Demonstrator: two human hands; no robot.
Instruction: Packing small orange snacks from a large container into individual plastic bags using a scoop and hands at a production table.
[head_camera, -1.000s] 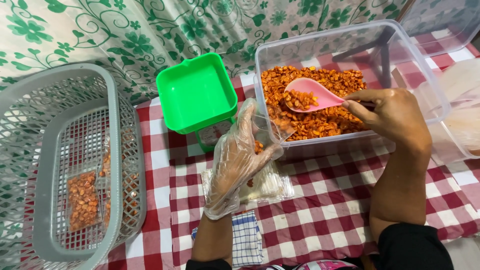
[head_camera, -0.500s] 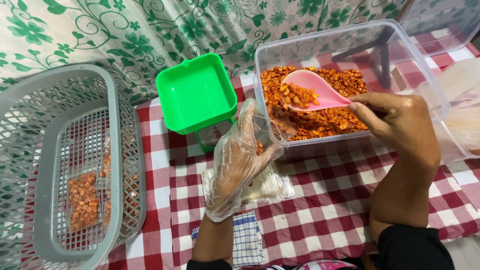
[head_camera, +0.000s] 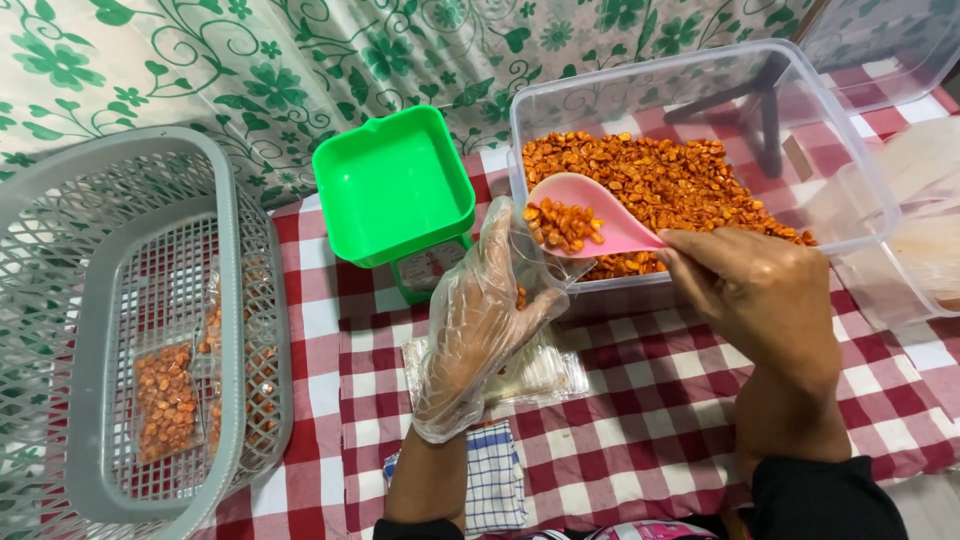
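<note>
The right hand (head_camera: 760, 300) pinches a pink scoop (head_camera: 590, 225) loaded with orange snack pieces, tipped toward the small clear bag (head_camera: 530, 275) which the gloved left hand (head_camera: 475, 320) seems to hold open beside the clear tub (head_camera: 850, 190), probably to catch spills.

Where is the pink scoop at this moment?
In the head view, the pink scoop sits right of centre, held by the right hand over the clear tub's near-left rim, loaded with orange snack pieces, beside the gloved left hand.
</note>
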